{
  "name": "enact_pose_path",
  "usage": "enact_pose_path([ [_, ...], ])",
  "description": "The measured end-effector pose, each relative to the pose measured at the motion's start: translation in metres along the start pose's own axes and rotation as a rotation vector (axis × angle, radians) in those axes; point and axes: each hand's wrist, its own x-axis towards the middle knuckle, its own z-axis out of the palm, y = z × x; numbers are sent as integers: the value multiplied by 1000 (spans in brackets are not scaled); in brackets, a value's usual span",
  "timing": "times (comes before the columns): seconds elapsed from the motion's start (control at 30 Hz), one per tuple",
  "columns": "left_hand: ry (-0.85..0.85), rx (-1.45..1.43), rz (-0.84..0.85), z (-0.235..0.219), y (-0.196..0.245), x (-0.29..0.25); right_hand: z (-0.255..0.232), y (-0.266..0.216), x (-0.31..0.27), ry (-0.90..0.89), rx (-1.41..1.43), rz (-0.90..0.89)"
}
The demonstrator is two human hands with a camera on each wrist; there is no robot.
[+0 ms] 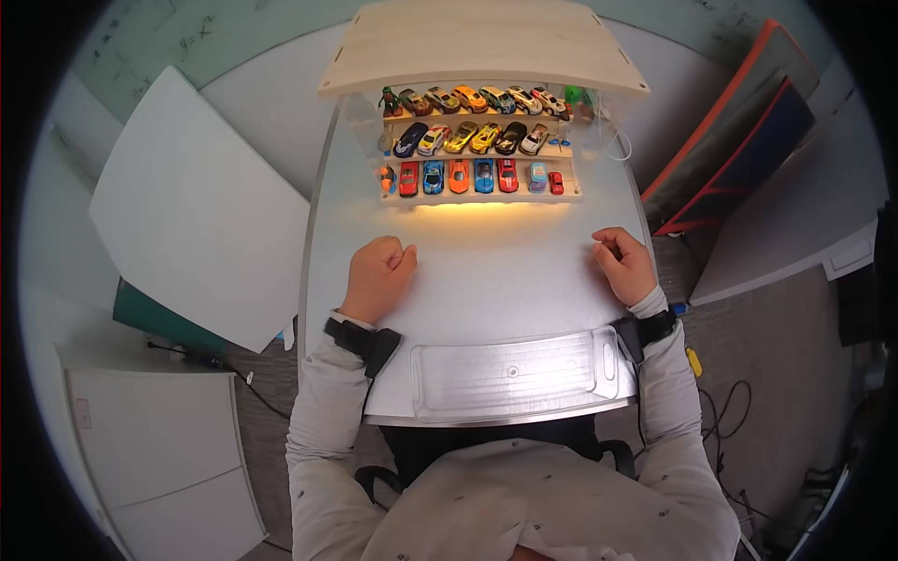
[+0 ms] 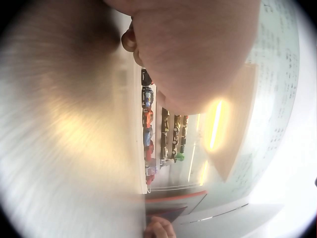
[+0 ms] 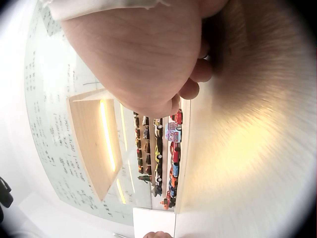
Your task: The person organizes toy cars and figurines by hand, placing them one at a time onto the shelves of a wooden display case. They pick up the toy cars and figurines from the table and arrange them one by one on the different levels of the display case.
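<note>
Bench (image 1: 505, 290): metallic top. Lit wooden display shelf (image 1: 482, 51) at far side, three tiers. Clear tray (image 1: 468, 379) along near edge, between wrists. Left hand (image 1: 379, 276): fingers curled into fist, nothing held. Right hand (image 1: 625, 266), near right edge: fingers loosely curled, nothing held. Toy cars (image 1: 458, 176): rowed on tiers, beyond both hands.

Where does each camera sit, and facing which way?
Head: worn on the head, facing forward and down at the toy-car display shelf; left hand, right hand and torso show.
Left wrist: worn there, looking past the left hand at the shelf; right hand at bottom.
Right wrist: worn there, looking past the right hand at the shelf; left hand at bottom.
All share the shelf.
</note>
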Motion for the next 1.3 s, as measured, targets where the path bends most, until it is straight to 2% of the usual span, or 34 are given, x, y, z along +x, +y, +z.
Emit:
enact_pose_path([
  [1.3,-33,6,-6,0,-1,1,-1,-1,-1,-9,15,3],
])
